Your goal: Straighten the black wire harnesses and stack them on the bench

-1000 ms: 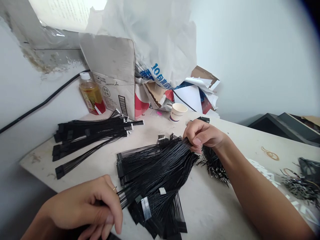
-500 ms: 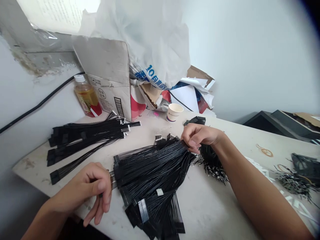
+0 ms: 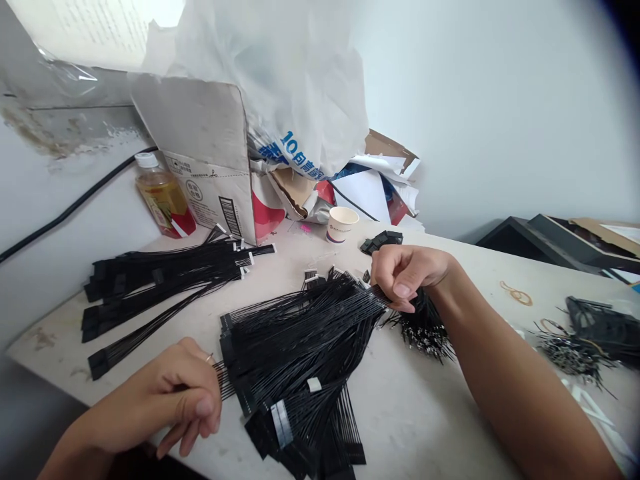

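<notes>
A fan-shaped pile of black wire harnesses (image 3: 300,347) with black connectors lies in the middle of the white table (image 3: 425,413). My left hand (image 3: 175,397) is closed in a pinch on the connector end of one black harness at the pile's left edge. My right hand (image 3: 407,273) is closed on the far ends of the same bundle of wires, where they gather at the upper right. A tangle of loose black wire ends (image 3: 425,327) lies just under my right wrist.
A second row of black harnesses (image 3: 155,280) lies at the left. Behind stand a tea bottle (image 3: 163,203), a cardboard box (image 3: 210,160), a white plastic bag (image 3: 280,80) and a paper cup (image 3: 341,224). More black parts (image 3: 580,333) lie at the right.
My left hand has risen from the table's near edge to the pile's left side and pinched a harness end. My right hand has stayed gripping the far wire ends.
</notes>
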`<act>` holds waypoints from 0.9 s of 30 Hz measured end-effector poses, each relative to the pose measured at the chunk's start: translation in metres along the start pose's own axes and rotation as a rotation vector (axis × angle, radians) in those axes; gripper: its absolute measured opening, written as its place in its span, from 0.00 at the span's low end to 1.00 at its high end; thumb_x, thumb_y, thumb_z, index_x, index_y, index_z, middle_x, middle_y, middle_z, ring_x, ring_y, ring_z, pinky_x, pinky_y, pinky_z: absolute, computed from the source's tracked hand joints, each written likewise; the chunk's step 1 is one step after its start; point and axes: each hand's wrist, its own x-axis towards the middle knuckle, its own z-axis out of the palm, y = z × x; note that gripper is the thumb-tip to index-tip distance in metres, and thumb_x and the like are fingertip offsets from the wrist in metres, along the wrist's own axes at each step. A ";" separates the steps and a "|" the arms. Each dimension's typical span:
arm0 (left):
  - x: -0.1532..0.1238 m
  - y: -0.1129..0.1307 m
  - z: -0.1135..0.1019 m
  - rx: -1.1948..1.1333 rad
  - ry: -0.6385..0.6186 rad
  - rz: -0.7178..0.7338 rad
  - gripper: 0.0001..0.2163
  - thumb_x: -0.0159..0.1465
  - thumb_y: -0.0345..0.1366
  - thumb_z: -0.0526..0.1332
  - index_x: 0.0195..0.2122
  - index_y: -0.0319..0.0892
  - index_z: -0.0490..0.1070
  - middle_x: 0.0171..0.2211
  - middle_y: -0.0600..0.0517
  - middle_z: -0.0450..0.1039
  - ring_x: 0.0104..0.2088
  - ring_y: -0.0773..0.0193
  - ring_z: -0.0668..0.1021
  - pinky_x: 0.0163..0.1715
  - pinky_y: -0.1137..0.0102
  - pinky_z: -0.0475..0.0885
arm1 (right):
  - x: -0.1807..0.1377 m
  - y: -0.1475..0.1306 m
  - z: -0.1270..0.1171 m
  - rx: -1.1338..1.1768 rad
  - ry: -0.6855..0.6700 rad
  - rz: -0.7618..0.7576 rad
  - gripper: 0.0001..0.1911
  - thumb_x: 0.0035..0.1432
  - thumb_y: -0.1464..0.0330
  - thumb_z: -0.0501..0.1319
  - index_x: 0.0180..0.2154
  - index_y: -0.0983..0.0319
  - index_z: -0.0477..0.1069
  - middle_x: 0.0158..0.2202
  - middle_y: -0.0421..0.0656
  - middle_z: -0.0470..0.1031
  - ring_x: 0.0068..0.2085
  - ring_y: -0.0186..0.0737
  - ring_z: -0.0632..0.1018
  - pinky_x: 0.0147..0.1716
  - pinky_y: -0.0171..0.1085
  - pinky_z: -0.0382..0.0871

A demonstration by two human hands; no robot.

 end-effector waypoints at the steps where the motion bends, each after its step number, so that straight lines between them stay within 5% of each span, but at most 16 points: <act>1: 0.000 -0.002 0.000 0.003 -0.011 -0.006 0.18 0.69 0.48 0.63 0.31 0.40 0.84 0.18 0.45 0.76 0.12 0.69 0.72 0.11 0.80 0.61 | 0.000 0.000 0.000 -0.001 -0.002 -0.005 0.13 0.61 0.65 0.67 0.27 0.66 0.79 0.18 0.40 0.72 0.18 0.27 0.65 0.18 0.28 0.60; 8: -0.001 -0.018 -0.006 -0.009 -0.033 -0.026 0.19 0.70 0.47 0.61 0.30 0.39 0.83 0.18 0.46 0.75 0.13 0.69 0.72 0.11 0.80 0.59 | 0.003 0.004 -0.001 -0.020 0.005 -0.087 0.14 0.63 0.65 0.68 0.28 0.67 0.78 0.21 0.42 0.77 0.17 0.25 0.66 0.17 0.26 0.59; 16: 0.001 -0.014 -0.009 -0.089 -0.042 -0.029 0.17 0.68 0.47 0.64 0.31 0.42 0.85 0.19 0.49 0.77 0.15 0.68 0.76 0.12 0.81 0.61 | 0.007 0.013 -0.003 0.088 -0.001 -0.111 0.07 0.64 0.70 0.69 0.41 0.67 0.82 0.22 0.42 0.79 0.16 0.23 0.67 0.16 0.24 0.58; 27: -0.008 -0.015 -0.023 -0.066 -0.074 -0.097 0.18 0.66 0.53 0.64 0.31 0.45 0.86 0.18 0.47 0.77 0.14 0.69 0.74 0.12 0.81 0.60 | 0.020 0.017 0.010 0.260 0.021 -0.231 0.10 0.63 0.68 0.70 0.44 0.66 0.74 0.23 0.39 0.78 0.20 0.27 0.75 0.16 0.23 0.61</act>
